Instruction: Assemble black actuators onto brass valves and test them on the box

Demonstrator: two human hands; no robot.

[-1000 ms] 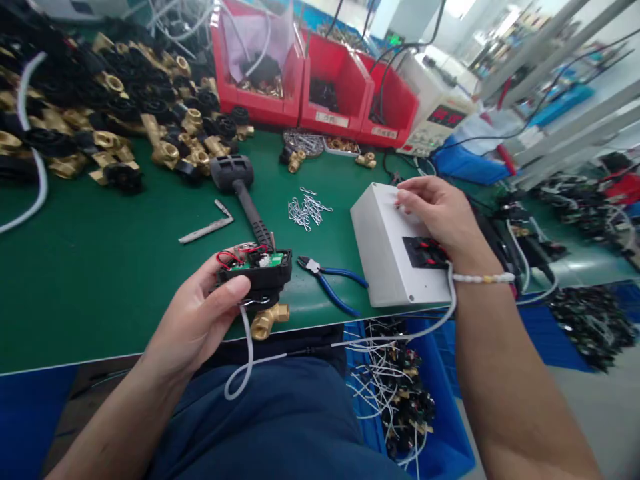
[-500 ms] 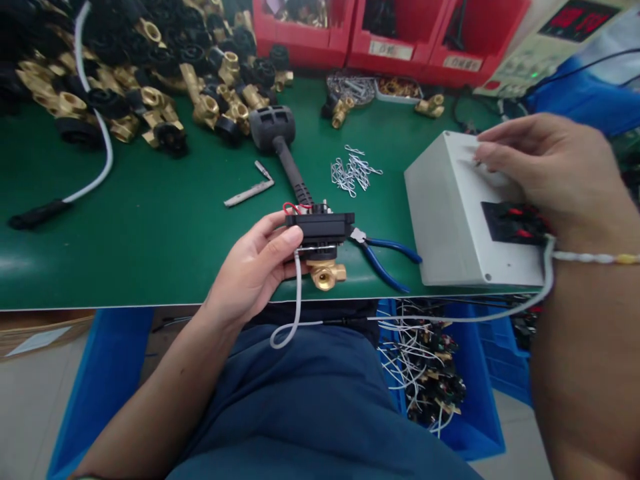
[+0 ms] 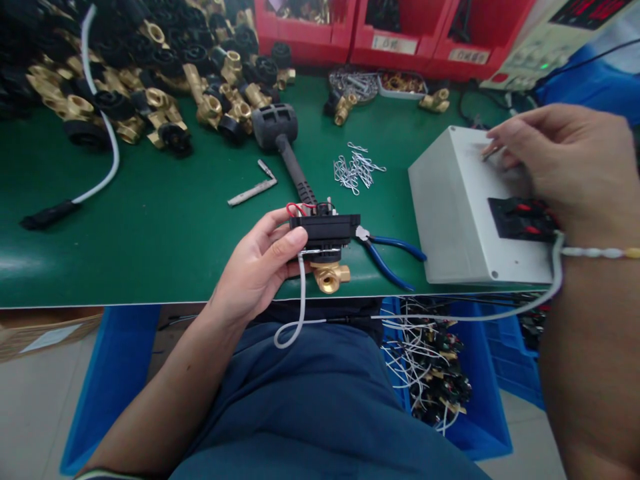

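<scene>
My left hand (image 3: 257, 260) is closed around a motorized valve, a black actuator housing (image 3: 325, 230) with red wires at its top and a brass three-port body (image 3: 329, 277) below. A white cable (image 3: 302, 293) hangs from it in a loop and runs through a dark connector (image 3: 345, 320) to a grey control box (image 3: 453, 213). On that box's sloping face, my right hand (image 3: 555, 153) pinches the small metal lever of a toggle switch (image 3: 487, 155). Beneath its wrist sits a black and red terminal (image 3: 523, 217). Blue-handled cutting pliers (image 3: 385, 257) lie between valve and box.
A black mallet (image 3: 283, 140), a bent metal tool (image 3: 253, 191) and wire clips (image 3: 356, 168) lie on the green bench (image 3: 165, 247). Brass valves (image 3: 205, 100) are heaped back left. Red bins (image 3: 395, 40) line the back. A blue crate (image 3: 493, 413) holds cabled parts below.
The view has tilted downward and shifted left, bringing the hands closer to its right side. Both hands keep their holds, the right one still at the switch lever on the box.
</scene>
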